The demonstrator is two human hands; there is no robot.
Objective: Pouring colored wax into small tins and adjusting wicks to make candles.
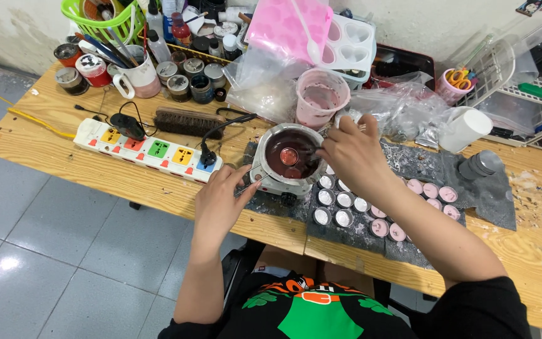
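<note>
Head cam, looking down at wooden table [45,147]. Spill risk first: small melting pot [290,160] of dark brown liquid, only lightly steadied by left hand [221,201], fingers loosely curled at base. Right hand [352,154] pinched shut on spoon [290,155], dipped in pot; drips likely. Pink cup [321,97] smeared inside. Little tins [337,201]: some unfilled, some pink-filled.

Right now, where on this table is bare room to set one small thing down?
Bare wood lies left of the power strip, and at the right end past the grey mat. The back edge, around the pink cup and plastic bags, is crowded.
</note>
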